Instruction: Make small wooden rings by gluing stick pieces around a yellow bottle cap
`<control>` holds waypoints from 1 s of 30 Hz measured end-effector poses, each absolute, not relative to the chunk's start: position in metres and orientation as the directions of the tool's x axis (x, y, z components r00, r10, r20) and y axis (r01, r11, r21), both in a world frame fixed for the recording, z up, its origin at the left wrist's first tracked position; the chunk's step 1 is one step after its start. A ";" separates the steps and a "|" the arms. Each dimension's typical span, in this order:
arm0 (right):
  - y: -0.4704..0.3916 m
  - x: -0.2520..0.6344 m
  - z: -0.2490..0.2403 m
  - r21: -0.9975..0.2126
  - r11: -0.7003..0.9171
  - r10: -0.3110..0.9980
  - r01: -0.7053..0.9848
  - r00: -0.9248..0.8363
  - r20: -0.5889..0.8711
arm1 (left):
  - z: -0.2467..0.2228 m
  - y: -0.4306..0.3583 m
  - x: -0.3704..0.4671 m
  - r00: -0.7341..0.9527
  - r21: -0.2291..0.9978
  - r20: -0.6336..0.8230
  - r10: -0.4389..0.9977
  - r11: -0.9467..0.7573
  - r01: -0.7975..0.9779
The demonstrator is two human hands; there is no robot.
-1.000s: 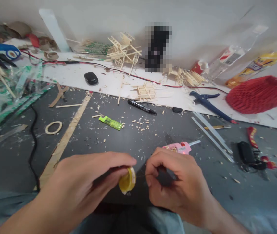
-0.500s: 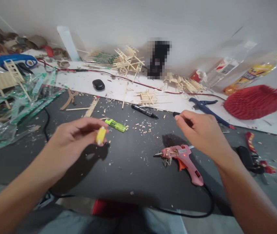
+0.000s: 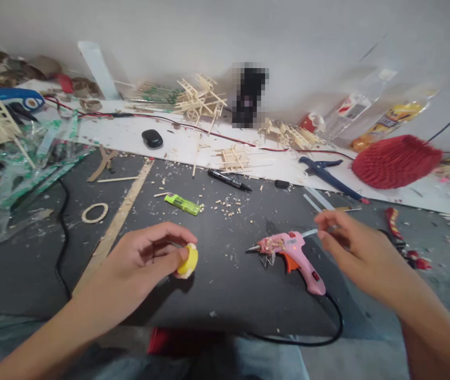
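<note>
My left hand pinches a small yellow roll with pale edges between thumb and fingertips, just above the dark table. My right hand is empty, its fingers loosely curled and apart, beside the back end of a pink hot glue gun. The glue gun lies on its side with an orange trigger, a small lit light, and a glue stick sticking out behind. Beyond the hands lie a green-yellow cutter, a black marker and a small black cap.
Blue-handled pliers and a red brush lie at the right. Small stick models and a black mouse-like object sit on the white strip behind. Plastic wrappers and a pale ring are at the left.
My right hand has left the small black cap and moved right and nearer, its fingers loosening. My left hand has shifted right and nearer with the yellow roll, turning it.
</note>
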State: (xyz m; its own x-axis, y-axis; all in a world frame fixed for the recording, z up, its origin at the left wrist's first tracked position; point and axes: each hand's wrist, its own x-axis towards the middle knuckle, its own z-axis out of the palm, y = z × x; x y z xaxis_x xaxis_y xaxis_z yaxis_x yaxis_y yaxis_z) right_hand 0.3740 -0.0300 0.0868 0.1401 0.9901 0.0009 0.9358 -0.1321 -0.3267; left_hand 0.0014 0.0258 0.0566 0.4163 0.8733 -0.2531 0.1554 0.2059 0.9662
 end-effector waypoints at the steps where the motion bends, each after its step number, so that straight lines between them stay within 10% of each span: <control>1: -0.042 0.372 0.083 -0.327 -0.204 0.978 0.923 0.180 -0.101 | 0.056 0.025 0.005 0.419 0.964 -0.264 0.869 0.219 0.152; 5: -0.069 0.359 0.060 -0.370 -0.415 0.877 0.832 0.256 -0.408 | 0.058 0.019 0.019 0.431 0.959 -0.284 0.857 0.251 0.133; 10: -0.079 0.359 0.040 -0.519 -0.497 0.861 0.695 0.321 -0.394 | 0.051 0.010 0.029 0.407 0.956 -0.293 0.865 0.268 0.119; 17: -0.088 0.366 0.040 -0.909 -0.412 0.864 -0.060 0.290 -0.411 | 0.039 0.007 0.034 0.390 0.944 -0.330 0.860 0.304 0.128; 21: -0.064 0.357 0.037 -0.926 -0.369 0.926 -0.080 -0.113 -0.359 | 0.032 0.007 0.039 0.434 0.937 -0.344 0.833 0.335 0.102; 30: -0.038 0.360 0.020 -0.907 -0.417 0.884 -0.067 -0.261 -0.387 | 0.020 0.005 0.042 0.409 0.928 -0.372 0.833 0.321 0.190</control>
